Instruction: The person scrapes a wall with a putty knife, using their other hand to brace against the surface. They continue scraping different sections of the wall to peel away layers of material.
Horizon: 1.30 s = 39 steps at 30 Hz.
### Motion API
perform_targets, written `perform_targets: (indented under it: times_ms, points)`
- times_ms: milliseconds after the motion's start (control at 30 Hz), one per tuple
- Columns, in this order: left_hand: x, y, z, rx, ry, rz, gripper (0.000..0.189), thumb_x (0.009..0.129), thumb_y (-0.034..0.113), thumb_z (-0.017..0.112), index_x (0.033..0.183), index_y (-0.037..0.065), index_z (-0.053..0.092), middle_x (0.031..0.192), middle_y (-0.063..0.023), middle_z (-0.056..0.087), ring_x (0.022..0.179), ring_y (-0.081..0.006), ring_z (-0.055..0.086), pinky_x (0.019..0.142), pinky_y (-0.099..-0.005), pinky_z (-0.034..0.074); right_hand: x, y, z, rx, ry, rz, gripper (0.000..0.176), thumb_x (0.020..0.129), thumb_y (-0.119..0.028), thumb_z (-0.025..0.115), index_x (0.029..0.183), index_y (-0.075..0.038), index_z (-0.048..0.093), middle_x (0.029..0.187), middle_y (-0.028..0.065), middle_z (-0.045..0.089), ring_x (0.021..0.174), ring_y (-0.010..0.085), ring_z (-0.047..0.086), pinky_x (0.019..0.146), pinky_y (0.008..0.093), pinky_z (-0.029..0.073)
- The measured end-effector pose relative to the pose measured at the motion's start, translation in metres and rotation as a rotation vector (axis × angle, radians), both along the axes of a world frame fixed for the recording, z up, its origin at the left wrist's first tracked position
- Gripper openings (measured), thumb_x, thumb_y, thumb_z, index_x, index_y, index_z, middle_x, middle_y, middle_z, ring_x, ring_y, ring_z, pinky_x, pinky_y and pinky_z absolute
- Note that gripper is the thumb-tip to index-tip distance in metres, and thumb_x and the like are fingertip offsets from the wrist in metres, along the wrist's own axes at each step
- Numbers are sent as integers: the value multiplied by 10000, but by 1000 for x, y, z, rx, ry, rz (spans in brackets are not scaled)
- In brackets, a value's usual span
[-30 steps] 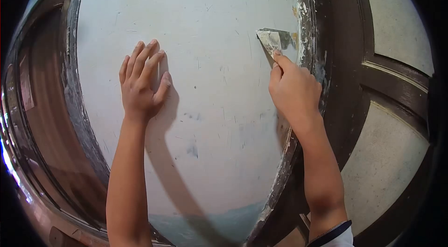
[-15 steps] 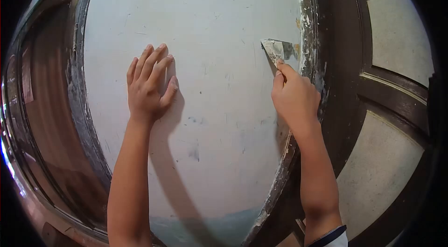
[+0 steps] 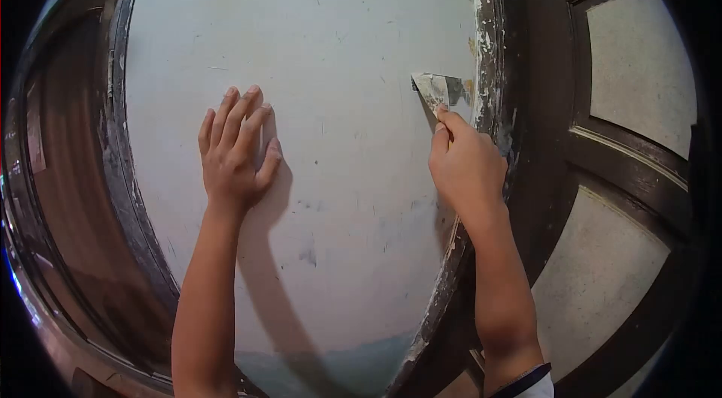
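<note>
My left hand [image 3: 235,154] rests against the pale, scuffed wall panel [image 3: 331,233], fingers apart and pointing up, holding nothing. My right hand [image 3: 468,165] is wrapped round the handle of a putty knife [image 3: 432,90] near the panel's right edge. The knife's wide blade is smeared with whitish filler and lies at the panel, its edge pointing up. A dark grey patch [image 3: 457,93] shows just right of the blade. My right fingers hide most of the handle.
A dark frame strip with flaking white paint [image 3: 487,37] borders the panel on the right. Beyond it stands a dark door with pale inset panels [image 3: 639,60]. On the left are a worn frame edge [image 3: 120,120] and brown wood [image 3: 71,172].
The panel and its frame have shifted slightly left in view. Both hands appear slightly lower, the right one also a little further left with the putty knife still held.
</note>
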<state>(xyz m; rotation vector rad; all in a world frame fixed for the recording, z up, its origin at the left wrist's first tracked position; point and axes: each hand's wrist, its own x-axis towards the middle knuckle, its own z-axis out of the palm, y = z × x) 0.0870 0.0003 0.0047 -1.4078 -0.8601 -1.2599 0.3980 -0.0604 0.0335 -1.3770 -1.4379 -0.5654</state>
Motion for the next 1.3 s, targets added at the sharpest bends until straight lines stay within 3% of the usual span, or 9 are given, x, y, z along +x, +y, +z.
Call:
perform_targets:
  times_ms: [1300]
  points:
    - [-2, -2, 1, -7, 14, -37, 490, 874, 242, 645, 1355, 156, 678, 1563, -52, 571, 1530, -292, 424, 1269, -484, 234, -6, -5, 1, -19, 30, -48, 397, 1026, -271, 514, 1350, -165, 718, 872, 227, 753, 868, 458, 730, 827, 568, 555]
